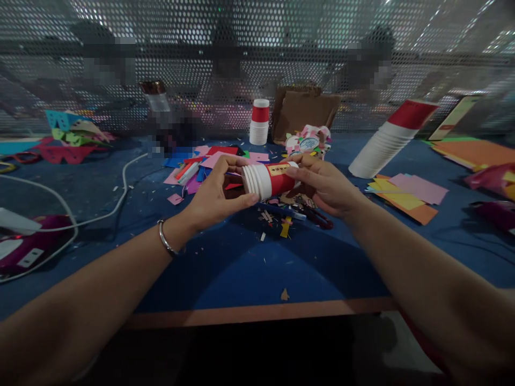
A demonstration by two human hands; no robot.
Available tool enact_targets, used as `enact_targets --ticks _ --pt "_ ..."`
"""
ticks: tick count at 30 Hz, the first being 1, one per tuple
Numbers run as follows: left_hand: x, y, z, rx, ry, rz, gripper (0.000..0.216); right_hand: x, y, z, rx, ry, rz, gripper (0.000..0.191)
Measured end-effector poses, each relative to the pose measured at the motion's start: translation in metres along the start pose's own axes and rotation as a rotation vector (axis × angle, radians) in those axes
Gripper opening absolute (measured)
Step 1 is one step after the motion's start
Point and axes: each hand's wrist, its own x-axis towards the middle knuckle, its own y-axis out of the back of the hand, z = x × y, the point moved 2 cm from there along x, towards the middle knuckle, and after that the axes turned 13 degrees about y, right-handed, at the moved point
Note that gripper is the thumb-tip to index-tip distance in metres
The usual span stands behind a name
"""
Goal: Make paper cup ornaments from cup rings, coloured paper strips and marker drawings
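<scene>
A short stack of paper cups (pixel 263 181), white with a red band and a yellow label, lies sideways between my hands above the blue table. My left hand (pixel 219 190) grips the rim end, thumb below and fingers over the top. At the other end, my right hand (pixel 324 182) holds the base with thumb and fingers. Under the cups are paper scraps (pixel 267 217), a pen (pixel 295 215) and dark-handled scissors (pixel 319 217), partly hidden by the cups and my right hand.
A cup stack (pixel 259 131) stands upright at the back; a taller one (pixel 388 142) leans at right. Coloured paper (pixel 406 195), a cardboard piece (pixel 303 115), cut paper masks (pixel 70 136) and a white cable (pixel 124 179) lie around. A perforated metal screen (pixel 249 48) rises behind the table (pixel 241 279).
</scene>
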Motion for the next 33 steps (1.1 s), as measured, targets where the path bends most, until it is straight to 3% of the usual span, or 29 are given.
enact_targets --ticks 10,20,33 --pt "-0.003 -0.004 0.003 0.097 0.077 0.111 0.061 -0.002 -0.001 0.005 -0.033 -0.014 -0.082 0.047" --pt "-0.005 -0.007 0.012 0.267 -0.075 0.182 0.044 -0.002 -0.005 0.004 0.028 -0.004 -0.034 0.043" --pt "-0.006 -0.014 0.015 0.304 -0.103 0.283 0.033 -0.002 -0.007 0.005 0.012 0.01 -0.009 0.039"
